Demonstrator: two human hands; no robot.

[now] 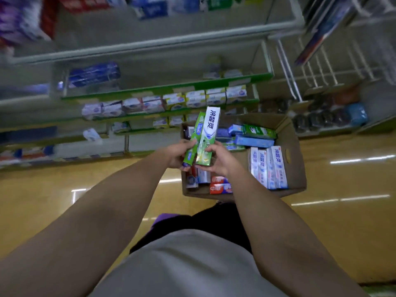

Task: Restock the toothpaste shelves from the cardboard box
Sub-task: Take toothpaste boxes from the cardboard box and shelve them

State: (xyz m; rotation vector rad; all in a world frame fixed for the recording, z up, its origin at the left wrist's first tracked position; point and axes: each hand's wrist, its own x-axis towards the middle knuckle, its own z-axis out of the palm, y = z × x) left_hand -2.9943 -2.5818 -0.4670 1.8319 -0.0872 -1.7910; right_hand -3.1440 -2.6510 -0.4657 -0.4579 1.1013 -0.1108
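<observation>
An open cardboard box [296, 168] sits on the floor, filled with several toothpaste cartons in blue, white, red and green. Above it I hold two cartons upright side by side. My left hand [179, 155] grips a slim green carton [194, 142]. My right hand [218, 160] grips a white-and-green carton [209, 133] by its lower end. The toothpaste shelves [162, 91] with green edges stand just beyond the box, holding rows of white and blue cartons.
A wire rack [310, 67] and a low shelf with dark packages [321, 118] stand to the right. Upper shelves [150, 46] carry blurred blue and red packs. Shiny yellow floor [64, 200] spreads around the box. My legs are directly below.
</observation>
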